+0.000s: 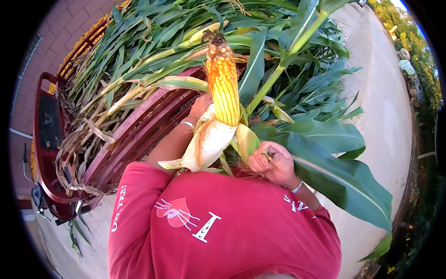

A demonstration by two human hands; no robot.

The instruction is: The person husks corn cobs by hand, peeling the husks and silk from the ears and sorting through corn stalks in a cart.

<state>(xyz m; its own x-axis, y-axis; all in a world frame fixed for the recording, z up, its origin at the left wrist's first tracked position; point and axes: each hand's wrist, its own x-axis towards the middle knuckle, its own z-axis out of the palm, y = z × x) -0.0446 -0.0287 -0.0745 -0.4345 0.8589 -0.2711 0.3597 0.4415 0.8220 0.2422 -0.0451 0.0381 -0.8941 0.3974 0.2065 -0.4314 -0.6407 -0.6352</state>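
In front of my chest stands an ear of corn (223,86), upright, with its yellow kernels bare and a dark, dried tip. Pale husk (206,144) is peeled down around its base, with brown silk hanging on it. My left hand (201,105) is behind the ear, its fingers hidden; a bracelet shows at the wrist. To the right of the ear's base my right hand (273,163) is closed in a fist on husk, with silk strands and a dark dried end sticking out. A thick green stalk (274,83) with broad leaves (334,174) rises behind the ear.
A red cart with slatted sides (139,128) stands on the left, heaped with green and dry corn stalks (186,51). A brick wall (69,23) is behind it. Concrete ground (378,93) stretches along the right, bordered by plants (411,37).
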